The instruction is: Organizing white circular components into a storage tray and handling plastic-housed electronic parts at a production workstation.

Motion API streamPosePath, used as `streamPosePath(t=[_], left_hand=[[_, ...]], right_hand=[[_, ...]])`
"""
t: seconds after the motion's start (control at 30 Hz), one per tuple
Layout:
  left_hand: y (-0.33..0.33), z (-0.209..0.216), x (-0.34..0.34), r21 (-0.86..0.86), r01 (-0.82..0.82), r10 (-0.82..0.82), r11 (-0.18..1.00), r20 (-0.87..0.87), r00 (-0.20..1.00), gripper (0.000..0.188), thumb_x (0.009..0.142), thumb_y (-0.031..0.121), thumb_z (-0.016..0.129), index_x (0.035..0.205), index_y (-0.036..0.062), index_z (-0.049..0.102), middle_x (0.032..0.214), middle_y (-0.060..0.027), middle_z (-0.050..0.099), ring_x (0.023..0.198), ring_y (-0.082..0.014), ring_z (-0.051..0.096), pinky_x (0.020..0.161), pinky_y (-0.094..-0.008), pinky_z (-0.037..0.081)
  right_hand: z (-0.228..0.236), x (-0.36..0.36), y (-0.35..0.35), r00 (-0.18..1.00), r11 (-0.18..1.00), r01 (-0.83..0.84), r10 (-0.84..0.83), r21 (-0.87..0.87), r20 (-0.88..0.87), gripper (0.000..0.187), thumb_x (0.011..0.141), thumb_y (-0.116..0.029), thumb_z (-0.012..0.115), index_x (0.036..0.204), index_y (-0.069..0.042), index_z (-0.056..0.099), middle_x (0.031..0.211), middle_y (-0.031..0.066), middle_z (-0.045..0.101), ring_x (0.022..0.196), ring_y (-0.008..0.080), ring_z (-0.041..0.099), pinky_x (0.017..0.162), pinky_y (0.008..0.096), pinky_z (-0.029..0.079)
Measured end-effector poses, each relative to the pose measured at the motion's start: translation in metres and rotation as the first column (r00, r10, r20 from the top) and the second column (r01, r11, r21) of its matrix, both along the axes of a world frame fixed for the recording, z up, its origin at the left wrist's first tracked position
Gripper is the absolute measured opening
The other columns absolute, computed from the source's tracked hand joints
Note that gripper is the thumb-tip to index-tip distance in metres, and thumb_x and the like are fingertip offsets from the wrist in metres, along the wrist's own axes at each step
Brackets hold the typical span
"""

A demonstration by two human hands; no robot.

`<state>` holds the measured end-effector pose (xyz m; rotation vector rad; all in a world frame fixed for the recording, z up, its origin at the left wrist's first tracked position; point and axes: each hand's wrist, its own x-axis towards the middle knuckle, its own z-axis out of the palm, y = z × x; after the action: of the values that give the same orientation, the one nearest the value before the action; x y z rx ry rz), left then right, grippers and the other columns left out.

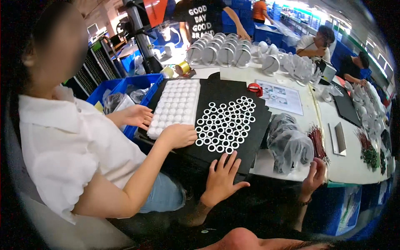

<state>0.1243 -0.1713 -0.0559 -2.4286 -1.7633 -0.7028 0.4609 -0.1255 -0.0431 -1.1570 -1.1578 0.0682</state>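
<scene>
My left hand (224, 179) is open, fingers spread. Its fingertips lie at the front edge of a black mat (250, 154), just below several white rings (227, 125) laid out flat. To the right, my right hand (315, 177) is raised at the table's front edge, fingers loosely bent and nothing visible in them. It is close to a bundle of dark red wires (317, 143) and a clear plastic bag (289, 143) of grey-looking parts. At left, a co-worker's two hands (179, 135) hold a white tray (175, 104) filled with rows of round white pieces.
Blue bins (143, 83) stand behind the co-worker's arm. A red tape roll (255, 88) and a printed sheet (279, 96) lie beyond the rings. White cylindrical housings (225, 54) line the back. A metal bracket (338, 139) and more wires (366, 146) lie farther right.
</scene>
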Motion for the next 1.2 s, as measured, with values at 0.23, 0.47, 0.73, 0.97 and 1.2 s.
streamPosePath(t=[0.23,0.47,0.73,0.97,1.2], left_hand=[[-0.009,-0.004,-0.005,0.017,-0.001,0.000,1.000,0.028,1.000,0.083,0.091,0.071,0.054,0.143,0.0069,0.052,0.161,-0.0104,0.039,0.145,-0.0322,0.036,0.111,-0.0551,0.033],[-0.011,-0.023,-0.024,0.251,0.090,-0.159,0.964,0.269,0.950,0.050,0.092,0.047,0.071,0.123,0.0081,0.069,0.143,-0.0090,0.061,0.133,-0.0349,0.051,0.111,-0.0522,0.034],[-0.018,-0.048,-0.058,0.036,-0.490,-0.034,0.871,0.999,0.013,0.031,0.103,0.014,0.056,0.131,-0.0005,0.056,0.130,-0.0093,0.060,0.118,-0.0194,0.056,0.100,-0.0334,0.043],[0.009,-0.039,-0.124,-0.050,-0.462,-0.060,0.886,0.974,-0.220,0.045,0.103,0.018,0.058,0.144,0.0004,0.053,0.134,-0.0058,0.060,0.105,-0.0141,0.056,0.082,-0.0293,0.044],[0.007,0.000,-0.127,0.119,-0.149,-0.180,0.982,0.832,-0.524,0.060,0.106,0.021,0.050,0.150,-0.0132,0.029,0.156,-0.0314,0.033,0.144,-0.0421,0.037,0.122,-0.0505,0.033]], right_hand=[[-0.040,0.019,0.009,0.713,0.916,-0.242,0.391,-0.320,0.582,0.046,0.078,0.013,0.055,0.121,-0.001,0.065,0.132,0.0177,0.063,0.119,0.0377,0.058,0.103,0.0414,0.045],[-0.065,0.000,0.042,0.754,0.970,-0.097,0.216,-0.221,0.620,0.033,0.086,0.008,0.058,0.117,-0.001,0.067,0.129,0.0156,0.063,0.118,0.0388,0.056,0.104,0.0448,0.044],[-0.062,0.002,0.039,0.861,0.970,-0.104,0.198,-0.218,0.469,0.021,0.102,-0.013,0.057,0.114,-0.001,0.069,0.124,0.0155,0.067,0.116,0.0359,0.058,0.103,0.0458,0.043],[-0.066,0.002,0.023,0.866,0.978,-0.069,0.157,-0.198,0.474,0.020,0.103,-0.013,0.059,0.114,0.000,0.068,0.124,0.0160,0.066,0.117,0.0356,0.058,0.102,0.0444,0.044],[-0.053,0.009,0.028,0.906,0.979,-0.096,0.161,-0.179,0.391,0.019,0.097,-0.008,0.063,0.114,0.001,0.067,0.123,0.0160,0.066,0.116,0.0360,0.059,0.103,0.0442,0.044]])
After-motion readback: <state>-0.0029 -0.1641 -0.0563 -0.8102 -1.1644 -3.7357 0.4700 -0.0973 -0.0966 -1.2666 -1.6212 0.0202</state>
